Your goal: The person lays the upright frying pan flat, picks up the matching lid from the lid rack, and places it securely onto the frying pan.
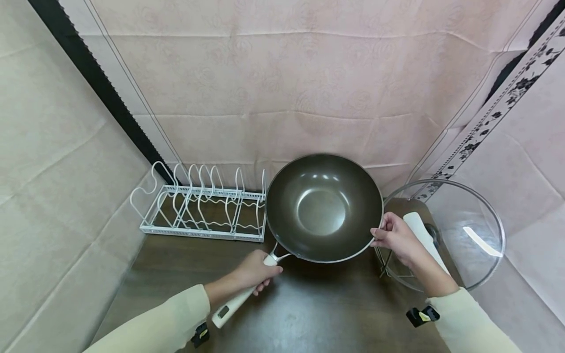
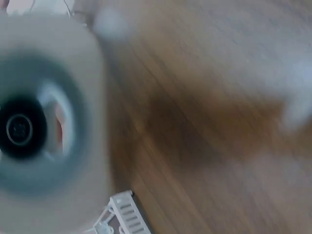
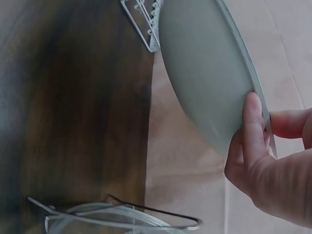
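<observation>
A dark-lined wok (image 1: 324, 211) with a pale green outside is held up off the table, its inside facing the head camera. Around its white handle (image 1: 238, 306) my left hand (image 1: 253, 274) is curled, close to where the handle joins the pan. On the opposite side my right hand (image 1: 397, 240) pinches the rim, thumb on the inner face and fingers on the outside, as the right wrist view shows with the wok's green underside (image 3: 204, 73). The handle's end, with a hanging hole, fills the left of the left wrist view, blurred.
A white wire dish rack (image 1: 203, 208) stands at the table's back left. To the right, a round glass lid (image 1: 476, 235) leans upright in a wire stand (image 3: 117, 214), beside a white-handled utensil (image 1: 425, 240). Fabric walls (image 1: 309, 83) enclose the wooden table (image 1: 309, 314).
</observation>
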Demonstrator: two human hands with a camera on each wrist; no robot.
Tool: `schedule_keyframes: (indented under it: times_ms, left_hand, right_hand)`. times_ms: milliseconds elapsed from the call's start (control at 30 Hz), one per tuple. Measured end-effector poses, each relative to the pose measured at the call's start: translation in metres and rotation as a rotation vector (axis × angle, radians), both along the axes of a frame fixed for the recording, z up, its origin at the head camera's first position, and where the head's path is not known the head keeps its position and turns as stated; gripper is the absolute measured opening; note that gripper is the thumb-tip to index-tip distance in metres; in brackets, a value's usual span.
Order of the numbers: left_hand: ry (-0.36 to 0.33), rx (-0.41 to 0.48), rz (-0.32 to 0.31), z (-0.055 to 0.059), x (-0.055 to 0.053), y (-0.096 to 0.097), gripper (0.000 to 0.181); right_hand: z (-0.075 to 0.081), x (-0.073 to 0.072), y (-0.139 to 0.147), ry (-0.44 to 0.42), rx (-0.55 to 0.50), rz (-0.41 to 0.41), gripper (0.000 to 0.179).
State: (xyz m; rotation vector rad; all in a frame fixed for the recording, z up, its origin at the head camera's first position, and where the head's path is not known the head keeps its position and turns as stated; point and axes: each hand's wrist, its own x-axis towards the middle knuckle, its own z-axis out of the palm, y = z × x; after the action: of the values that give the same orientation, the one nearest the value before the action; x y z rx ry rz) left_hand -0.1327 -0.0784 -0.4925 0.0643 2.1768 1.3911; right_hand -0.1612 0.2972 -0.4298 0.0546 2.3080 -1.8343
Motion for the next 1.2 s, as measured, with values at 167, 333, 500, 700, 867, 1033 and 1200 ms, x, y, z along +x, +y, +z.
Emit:
schedule_keyframes:
  times_ms: [167,333,500,700,867,1033,1200]
  left_hand:
    - [0.101,-0.096,0.008,-0.002,-0.008,-0.006,0.022]
    - [0.185,-0.164,0.003,-0.003,-0.015,-0.011,0.022]
    - [0.256,-0.254,-0.002,-0.005,-0.02,-0.018,0.019]
    - [0.407,-0.39,-0.006,-0.008,-0.023,-0.023,0.022]
    - [0.505,-0.487,0.006,-0.008,-0.024,-0.023,0.028]
    - [0.528,-0.55,0.016,-0.009,-0.023,-0.025,0.03]
    - [0.56,-0.594,0.026,-0.01,-0.024,-0.031,0.031]
  right_hand:
    - [-0.003,0.007,-0.008,0.0,0.008,-0.028,0.019]
    - [-0.007,0.013,-0.013,0.0,-0.01,-0.06,0.019]
    - [-0.015,0.018,-0.019,-0.03,-0.015,-0.08,0.019]
    - [-0.028,0.025,-0.024,-0.071,-0.038,-0.115,0.02]
    - [-0.038,0.034,-0.024,-0.101,-0.042,-0.146,0.02]
    - [-0.049,0.041,-0.029,-0.117,-0.103,-0.182,0.02]
    - [-0.06,0.047,-0.039,-0.121,-0.173,-0.226,0.02]
